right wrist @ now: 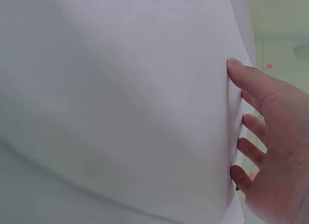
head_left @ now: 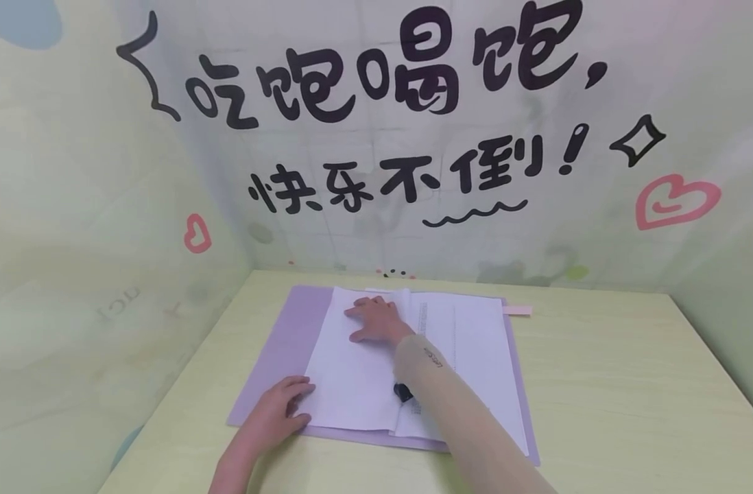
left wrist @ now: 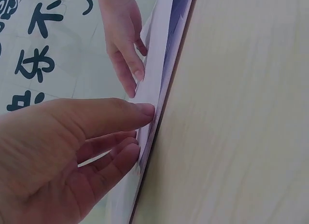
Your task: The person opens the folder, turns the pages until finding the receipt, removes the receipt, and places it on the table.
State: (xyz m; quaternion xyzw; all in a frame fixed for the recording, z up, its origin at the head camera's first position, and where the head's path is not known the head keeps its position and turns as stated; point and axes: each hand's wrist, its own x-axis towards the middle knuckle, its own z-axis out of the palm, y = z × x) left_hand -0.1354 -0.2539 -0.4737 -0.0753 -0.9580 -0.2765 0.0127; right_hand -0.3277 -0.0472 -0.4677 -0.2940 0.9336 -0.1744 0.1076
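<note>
A purple folder (head_left: 305, 309) lies spread on the table with white paper sheets on it. The left sheet (head_left: 352, 384) is blank on top; the right page (head_left: 475, 357) bears faint print. My right hand (head_left: 379, 321) rests on the upper part of the blank sheet, fingers spread; in the right wrist view its fingertips (right wrist: 235, 63) touch the paper. At the sheet's lower left corner is my left hand (head_left: 284, 406), fingers loosely bent. The left wrist view shows its thumb tip (left wrist: 146, 109) right at the paper's near edge, with nothing gripped.
Beside the right sleeve (head_left: 463, 405), near the middle fold, a small black object (head_left: 403, 392) shows. A pink strip (head_left: 518, 311) sticks out past the folder's upper right edge. Light wood table (head_left: 623, 384) extends to the right. Printed curtain-like walls (head_left: 376, 240) enclose the back and sides.
</note>
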